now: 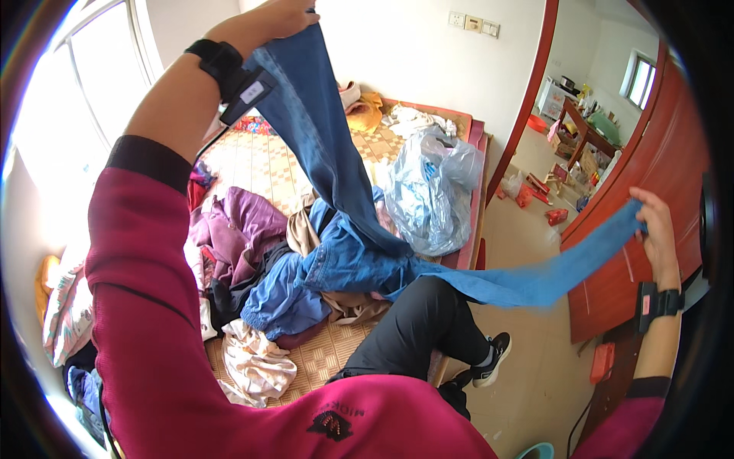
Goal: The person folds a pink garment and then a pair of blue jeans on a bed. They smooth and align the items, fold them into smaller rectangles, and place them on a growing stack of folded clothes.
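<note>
A pair of blue denim jeans (355, 261) is stretched between my two hands. High at the top of the view, my left hand (287, 20) grips the end of one leg. Out at the right, my right hand (654, 224) is closed on the end of the other leg. The waist part of the jeans rests on the clothes pile, close to my raised knee. Beneath and beside it lie a blue garment (287, 304), a purple jacket (246, 229) and a cream patterned cloth (255, 361). Dark cuffs with small devices circle both wrists.
I sit on the edge of a bed with a woven mat (321, 356). A clear plastic bag (436, 195) with things inside stands near the bed's far right edge. A red door (625, 252) and a doorway are at the right. A teal basin (536, 450) sits on the floor.
</note>
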Available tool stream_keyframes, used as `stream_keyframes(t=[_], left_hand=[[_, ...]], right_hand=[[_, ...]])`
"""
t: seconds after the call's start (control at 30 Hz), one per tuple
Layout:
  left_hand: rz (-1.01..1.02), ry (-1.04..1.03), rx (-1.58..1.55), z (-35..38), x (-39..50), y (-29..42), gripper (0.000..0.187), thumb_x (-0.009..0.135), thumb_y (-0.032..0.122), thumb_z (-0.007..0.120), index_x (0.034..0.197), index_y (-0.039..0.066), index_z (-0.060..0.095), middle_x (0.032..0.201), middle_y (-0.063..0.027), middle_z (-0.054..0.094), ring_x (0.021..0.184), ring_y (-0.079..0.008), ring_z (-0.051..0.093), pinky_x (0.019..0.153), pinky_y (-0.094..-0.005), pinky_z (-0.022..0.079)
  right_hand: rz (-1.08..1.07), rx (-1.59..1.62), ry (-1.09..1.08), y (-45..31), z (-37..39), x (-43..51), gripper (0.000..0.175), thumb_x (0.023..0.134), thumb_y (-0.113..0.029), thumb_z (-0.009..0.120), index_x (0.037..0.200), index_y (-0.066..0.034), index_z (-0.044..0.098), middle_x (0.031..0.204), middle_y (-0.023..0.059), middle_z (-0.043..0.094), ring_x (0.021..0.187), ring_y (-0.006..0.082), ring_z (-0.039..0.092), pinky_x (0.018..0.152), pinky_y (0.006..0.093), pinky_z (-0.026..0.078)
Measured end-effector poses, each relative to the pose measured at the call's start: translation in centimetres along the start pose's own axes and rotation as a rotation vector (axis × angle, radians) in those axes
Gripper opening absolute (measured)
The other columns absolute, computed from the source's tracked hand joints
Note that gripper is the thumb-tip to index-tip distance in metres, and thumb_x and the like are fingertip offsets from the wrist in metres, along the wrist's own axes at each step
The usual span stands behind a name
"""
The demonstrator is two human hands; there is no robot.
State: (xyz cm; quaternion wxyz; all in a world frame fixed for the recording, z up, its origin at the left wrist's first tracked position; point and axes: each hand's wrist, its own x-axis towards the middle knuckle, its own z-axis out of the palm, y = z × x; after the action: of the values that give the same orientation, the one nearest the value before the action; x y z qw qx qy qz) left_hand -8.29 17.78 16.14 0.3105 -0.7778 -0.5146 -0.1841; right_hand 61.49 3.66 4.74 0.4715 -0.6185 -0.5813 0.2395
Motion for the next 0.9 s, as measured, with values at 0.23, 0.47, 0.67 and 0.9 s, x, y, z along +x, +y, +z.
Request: stream_keyframes(t=[0.23,0.47,0.67,0.9], left_hand=[[-0.064,-0.031,-0.284,-3.8,6.3,11.5,0.036,0.088,0.028,0.065,0.111,0.0,0.064,0.093,-0.0178,0.068,0.085,-0.026,0.067,0.075,-0.0346,0.054],[-0.141,-0.046,-1.318,-8.4,9.2,15.0,0.04,0.092,0.013,0.06,0.127,-0.004,0.053,0.092,-0.0083,0.065,0.072,-0.0185,0.063,0.065,-0.0342,0.054],[0.02,0.068,-1.371,-7.6,6.9,16.5,0.039,0.09,0.025,0.065,0.123,0.004,0.062,0.093,-0.0116,0.069,0.082,-0.019,0.067,0.073,-0.0281,0.054],[-0.141,0.201,-1.225,-4.0,2.2,21.0,0.036,0.085,0.011,0.062,0.117,-0.004,0.064,0.103,-0.0118,0.067,0.088,-0.0129,0.064,0.077,-0.0234,0.052]], right_hand=[[-0.4,0.348,-0.207,-12.4,11.1,2.7,0.038,0.082,0.0,0.05,0.117,0.0017,0.065,0.09,0.0052,0.058,0.071,0.0122,0.056,0.06,0.0215,0.05],[-0.597,0.393,-0.618,-21.5,17.7,2.4,0.033,0.089,0.001,0.051,0.122,0.0046,0.058,0.101,0.0144,0.063,0.084,0.0186,0.061,0.08,0.0275,0.052],[-0.706,0.22,-0.274,-22.7,20.4,0.4,0.034,0.085,0.001,0.051,0.114,0.0039,0.067,0.086,0.0098,0.068,0.065,0.012,0.062,0.063,0.0233,0.053],[-0.584,0.286,-0.349,-20.8,22.5,-1.5,0.039,0.08,0.004,0.052,0.117,0.0082,0.064,0.085,0.0101,0.068,0.066,0.011,0.059,0.06,0.0226,0.049]])
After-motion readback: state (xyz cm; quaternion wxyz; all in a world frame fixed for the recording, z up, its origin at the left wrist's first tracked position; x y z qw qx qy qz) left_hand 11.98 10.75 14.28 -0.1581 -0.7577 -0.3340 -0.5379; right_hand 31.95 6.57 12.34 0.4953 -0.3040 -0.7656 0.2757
